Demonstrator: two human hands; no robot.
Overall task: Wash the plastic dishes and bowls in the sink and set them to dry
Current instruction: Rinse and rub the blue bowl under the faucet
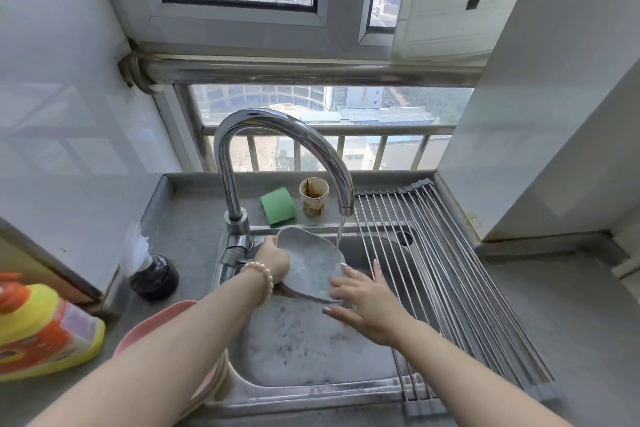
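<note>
A grey plastic dish with a wavy rim is held tilted over the steel sink, under the water running from the tap. My left hand grips the dish's left rim, with a pearl bracelet on that wrist. My right hand lies with straight fingers against the dish's lower right edge. Foamy water fills the sink below. A pink dish shows left of the sink, partly hidden by my left arm.
A roll-up wire drying rack covers the sink's right side. A green sponge and a stained paper cup stand behind the sink. A yellow-orange detergent bottle and a dark round holder sit on the left counter.
</note>
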